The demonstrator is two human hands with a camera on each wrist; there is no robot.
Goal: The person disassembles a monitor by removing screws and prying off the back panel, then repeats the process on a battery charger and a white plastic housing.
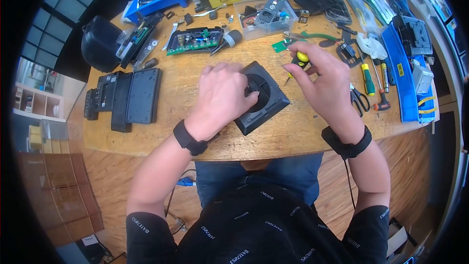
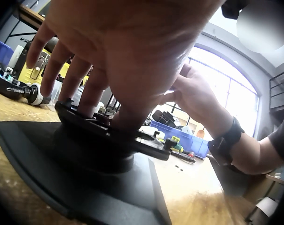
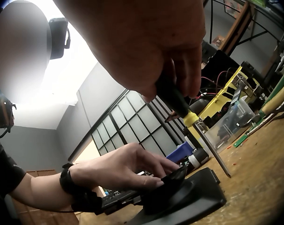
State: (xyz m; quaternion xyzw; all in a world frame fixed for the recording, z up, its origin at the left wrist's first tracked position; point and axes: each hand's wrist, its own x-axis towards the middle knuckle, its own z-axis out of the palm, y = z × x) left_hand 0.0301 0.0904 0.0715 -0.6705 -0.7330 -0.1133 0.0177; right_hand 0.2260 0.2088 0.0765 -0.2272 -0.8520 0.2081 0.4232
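A black square base (image 1: 266, 113) with a round recessed middle lies on the wooden table in front of the person. The left hand (image 1: 221, 92) is over its left side, thumb on the raised round part and fingertips at the rim, gripping it. In the left wrist view, the base's raised plate (image 2: 116, 133) shows under those fingers. To the right, the right hand (image 1: 323, 76) holds a screwdriver (image 3: 175, 96) with a black and yellow handle. Its metal shaft (image 3: 212, 149) points down beside the base, toward the tabletop.
Left of the hands lie black housings (image 1: 142, 95) and a circuit board (image 1: 193, 43). A clear bin of parts (image 1: 268, 28) stands behind. On the right are scissors (image 1: 360, 100), a green-yellow screwdriver (image 1: 368, 79) and a blue tray (image 1: 408, 100).
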